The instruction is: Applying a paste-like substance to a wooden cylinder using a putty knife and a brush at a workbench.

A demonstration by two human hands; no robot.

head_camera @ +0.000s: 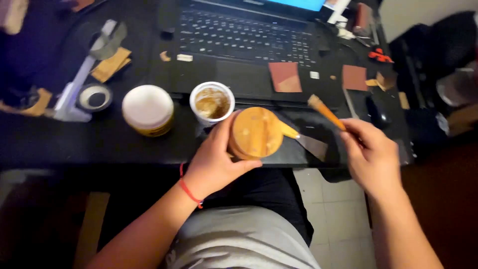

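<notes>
My left hand [215,162] grips a round wooden disc [255,132] by its edge, holding it flat-side up just over the desk's front edge. My right hand [371,149] holds a small brush with an orange handle [326,112], its bristle end pointing up and left, apart from the disc. A putty knife with a yellow handle and metal blade [308,143] lies on the desk right of the disc. An open white cup of brown liquid [212,103] stands just behind my left hand.
A closed white-lidded jar [148,109] sits left of the cup. A black laptop [244,45] fills the back, with sandpaper squares [285,76] on it. A tape roll [94,97] lies far left and a dark mouse [377,110] at right. My lap is below.
</notes>
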